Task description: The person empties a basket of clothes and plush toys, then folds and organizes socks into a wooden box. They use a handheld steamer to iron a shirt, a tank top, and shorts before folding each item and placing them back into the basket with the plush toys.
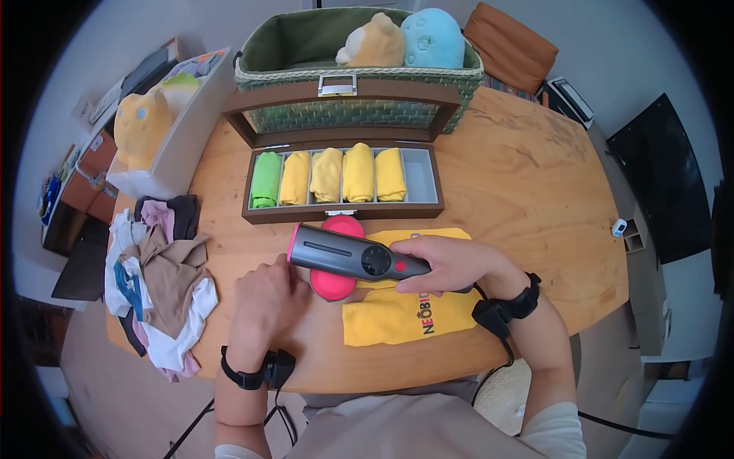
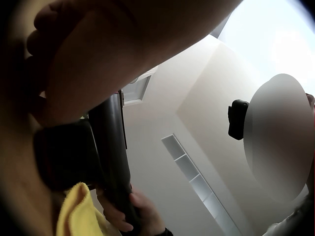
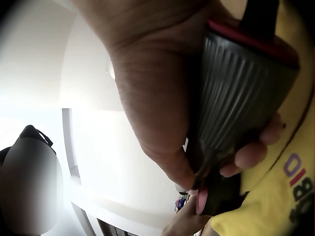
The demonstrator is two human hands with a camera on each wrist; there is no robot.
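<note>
Right wrist: fingers (image 3: 252, 155) around ridged, rounded grey handle (image 3: 241, 88) over yellow fabric (image 3: 268, 199).

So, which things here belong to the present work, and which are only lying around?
Likely for the work:
iron, in the right hand
yellow cloth
open box
clothes pile, perhaps

Apparently just lying around:
basket
blue toy
dark screen

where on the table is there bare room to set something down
The widest bare patch of table lies between the compartment box and the table's right edge. A narrower strip separates the clothes pile from the left hand. It is crowded front and centre, where the right hand holds the handheld device partly over the yellow cloth.
</note>
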